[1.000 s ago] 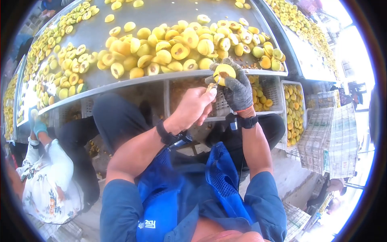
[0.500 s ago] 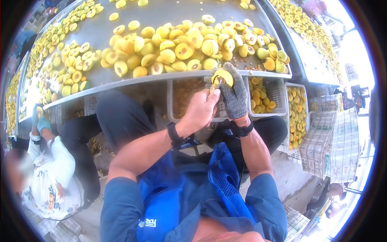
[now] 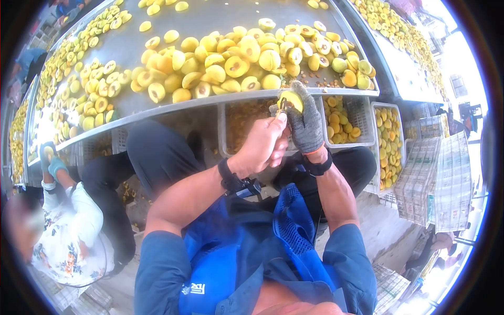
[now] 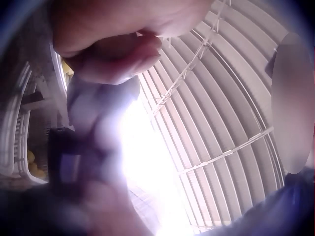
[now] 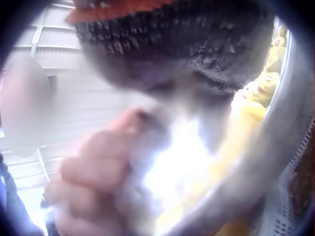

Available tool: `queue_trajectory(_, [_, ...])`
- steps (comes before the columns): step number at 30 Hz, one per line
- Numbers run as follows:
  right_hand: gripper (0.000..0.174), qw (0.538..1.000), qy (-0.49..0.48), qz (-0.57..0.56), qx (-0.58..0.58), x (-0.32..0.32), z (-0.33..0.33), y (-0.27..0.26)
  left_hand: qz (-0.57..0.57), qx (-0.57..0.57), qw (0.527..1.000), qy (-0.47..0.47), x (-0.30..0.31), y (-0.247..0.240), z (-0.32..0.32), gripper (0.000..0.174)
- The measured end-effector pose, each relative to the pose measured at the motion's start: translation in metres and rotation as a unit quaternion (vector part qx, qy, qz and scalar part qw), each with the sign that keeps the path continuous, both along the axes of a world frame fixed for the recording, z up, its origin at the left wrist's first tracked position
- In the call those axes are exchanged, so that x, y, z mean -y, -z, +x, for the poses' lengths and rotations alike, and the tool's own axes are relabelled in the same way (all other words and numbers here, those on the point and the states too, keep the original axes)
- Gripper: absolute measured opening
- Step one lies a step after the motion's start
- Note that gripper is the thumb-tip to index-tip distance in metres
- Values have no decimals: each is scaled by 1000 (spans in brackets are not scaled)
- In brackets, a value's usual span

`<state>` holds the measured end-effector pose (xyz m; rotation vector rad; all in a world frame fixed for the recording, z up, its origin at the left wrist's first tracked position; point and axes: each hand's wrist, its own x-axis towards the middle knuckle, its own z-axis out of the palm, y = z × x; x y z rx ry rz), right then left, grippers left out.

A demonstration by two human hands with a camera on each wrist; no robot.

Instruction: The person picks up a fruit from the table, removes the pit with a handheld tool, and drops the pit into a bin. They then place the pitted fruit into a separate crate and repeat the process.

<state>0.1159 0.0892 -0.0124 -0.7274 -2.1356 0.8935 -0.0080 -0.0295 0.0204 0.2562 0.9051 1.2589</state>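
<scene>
Up from where it was a second ago, the bare left hand (image 3: 261,143) is now meeting the fruit (image 3: 292,98), its fingers curling and pinching a small tool (image 3: 283,107) whose tip is touching the yellow flesh. The right hand (image 3: 306,125), in a grey knitted glove with an orange cuff, is wrapping its fingers around that fruit and holding it just at the front edge of the steel worktop (image 3: 157,26), above a white crate (image 3: 362,123) of more fruit. A pile of cut halves (image 3: 231,65) is lying along the front edge, towards the right corner. White print (image 3: 195,288) is showing on the blue apron (image 3: 236,252), too small to read. Both wrist views are blurring badly; the right one is showing only the glove (image 5: 172,44).
</scene>
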Motion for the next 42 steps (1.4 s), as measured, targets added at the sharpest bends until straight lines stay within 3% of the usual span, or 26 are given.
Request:
queue_trajectory(3, [52, 1000, -12, -17, -23, 2, -1, 1, -18, -9, 1000, 0, -3, -2, 1, 38])
queue_trajectory(6, [52, 999, -26, 9, -35, -4, 2, -5, 63, -202, 977, 4, -4, 11, 4, 38])
queue_trajectory(12, [51, 973, -81, -214, -32, -15, 12, -20, 46, -168, 984, 38, 0, 1, 3, 37])
queue_trajectory(15, [53, 974, -94, -207, -14, -18, 15, -19, 21, -100, 994, 49, 2, -4, 1, 36])
queue_trajectory(18, [53, 987, -88, -130, -23, -17, 15, -15, 4, -28, 997, 66, 2, -6, -4, 36])
queue_trajectory(21, [52, 989, -83, -122, -7, -17, 16, -17, 21, -94, 991, 90, 1, -2, -7, 36])
queue_trajectory(24, [51, 977, -145, -152, 26, -26, 26, -19, 63, -229, 965, 112, 0, 6, -6, 37])
queue_trajectory(27, [50, 975, -163, -153, 20, -28, 29, -19, 55, -216, 968, 113, 1, 2, -3, 37])
queue_trajectory(30, [49, 973, -156, -170, 8, -23, 29, -23, 30, -133, 984, 117, 1, 1, -3, 37])
queue_trajectory(33, [48, 988, -114, -108, -12, -16, 26, -20, 0, -63, 991, 122, 0, -9, -7, 37])
queue_trajectory(36, [49, 988, -102, -112, -22, -13, 25, -18, 35, -132, 982, 129, -1, -5, -8, 37])
queue_trajectory(39, [49, 987, -143, -57, 41, -24, 32, -27, 51, -182, 967, 168, -1, -8, -11, 39])
queue_trajectory(42, [49, 952, -213, -220, 18, -30, 38, -37, 45, -185, 965, 182, 1, -13, -9, 40])
